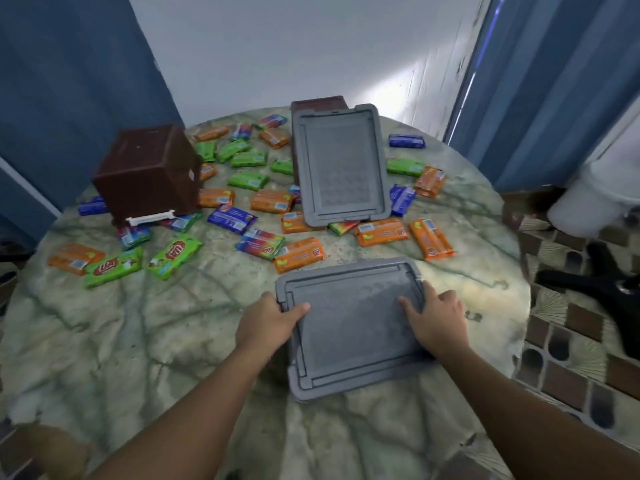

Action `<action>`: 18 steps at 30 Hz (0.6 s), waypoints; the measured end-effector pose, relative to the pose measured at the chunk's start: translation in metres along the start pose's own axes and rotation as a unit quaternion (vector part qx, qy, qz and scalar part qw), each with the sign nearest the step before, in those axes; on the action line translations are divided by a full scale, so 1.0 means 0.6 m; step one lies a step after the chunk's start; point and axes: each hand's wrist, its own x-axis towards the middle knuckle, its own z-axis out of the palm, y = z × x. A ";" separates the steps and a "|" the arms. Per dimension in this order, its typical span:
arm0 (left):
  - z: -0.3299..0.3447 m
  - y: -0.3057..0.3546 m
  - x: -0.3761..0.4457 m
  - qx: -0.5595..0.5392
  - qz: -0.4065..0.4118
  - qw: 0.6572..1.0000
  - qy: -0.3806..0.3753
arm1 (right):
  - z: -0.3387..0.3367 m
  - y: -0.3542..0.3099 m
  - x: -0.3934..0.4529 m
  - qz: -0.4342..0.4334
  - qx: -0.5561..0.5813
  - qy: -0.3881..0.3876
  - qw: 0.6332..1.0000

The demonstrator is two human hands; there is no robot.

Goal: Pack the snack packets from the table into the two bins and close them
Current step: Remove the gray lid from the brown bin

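Note:
A grey lid (353,327) lies flat on the marble table near me. My left hand (268,323) grips its left edge with the thumb on top, and my right hand (433,318) holds its right side. A second grey lid (341,169) leans against a brown bin (318,103) at the back. Another brown bin (149,174) sits upside down at the left, a white latch (149,218) at its base. Several snack packets in orange (299,254), green (175,256), blue (232,218) and rainbow wrappers lie scattered across the far half of the table.
The round marble table (138,341) ends near a tiled floor (571,358) on the right, where a black chair base (595,282) and a white object (595,202) stand. Blue curtains hang at left and right of a white wall.

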 end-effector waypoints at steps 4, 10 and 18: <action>0.048 0.054 -0.010 0.047 0.024 0.998 -0.027 | -0.026 0.062 0.025 0.017 -0.044 0.006 0.999; 0.067 0.057 -0.024 0.095 0.035 0.995 -0.027 | -0.021 0.067 0.014 0.022 -0.017 0.049 0.998; -0.051 -0.053 -0.009 0.047 0.044 0.998 0.022 | 0.053 -0.090 -0.041 -0.151 0.100 0.121 0.976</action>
